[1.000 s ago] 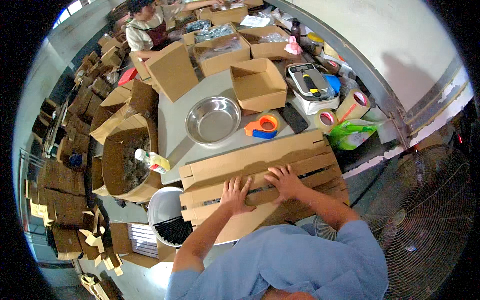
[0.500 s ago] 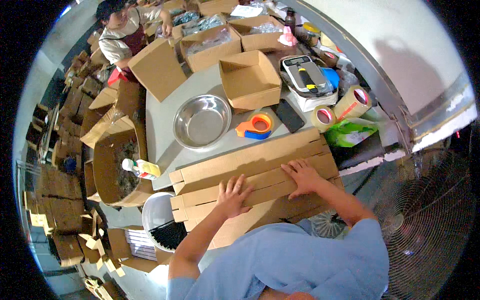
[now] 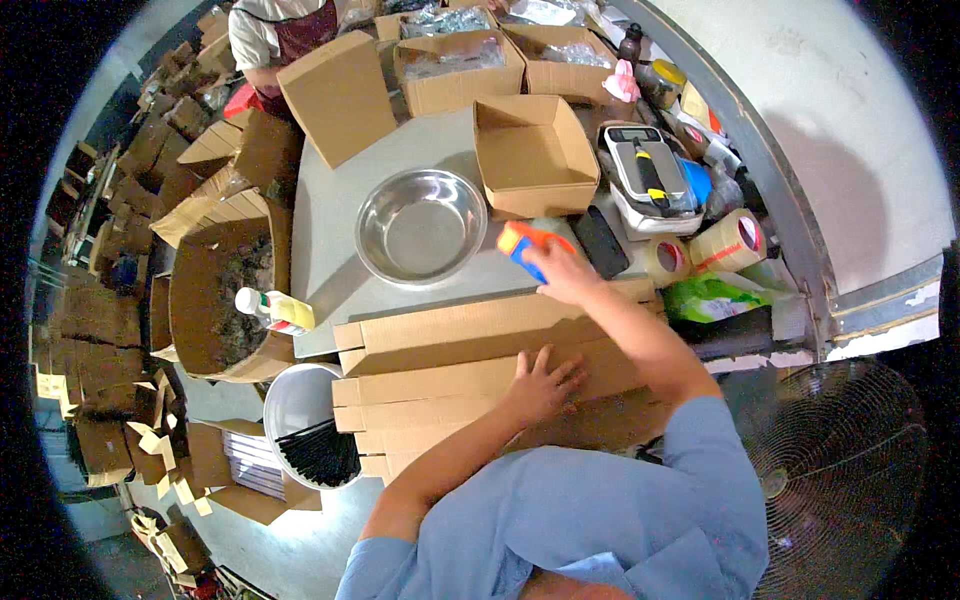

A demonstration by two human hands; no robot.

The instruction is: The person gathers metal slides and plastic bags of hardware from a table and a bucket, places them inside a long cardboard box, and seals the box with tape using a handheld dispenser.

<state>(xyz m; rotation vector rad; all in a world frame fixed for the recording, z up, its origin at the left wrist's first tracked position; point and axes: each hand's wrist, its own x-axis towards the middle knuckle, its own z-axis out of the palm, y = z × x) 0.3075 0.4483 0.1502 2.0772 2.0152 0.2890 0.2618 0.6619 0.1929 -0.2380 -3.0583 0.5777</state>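
A flattened cardboard box with slotted flaps lies across the near side of the table. On it rests my left hand, fingers spread and palm down. My right hand grips an orange and blue tape dispenser above the far edge of the cardboard. Part of the dispenser is hidden behind the hand. A steel bowl stands to its left. The black phone lies just right of the dispenser, in front of an open cardboard box.
At the right are tape rolls, a scale with a yellow-black cutter on it, and a green packet. A bottle, a white bucket and large cartons line the left. Across the table stands another person.
My right hand has left the cardboard and taken hold of the tape dispenser, now raised and tilted. My left hand has slid right along the cardboard. The whole view has shifted slightly.
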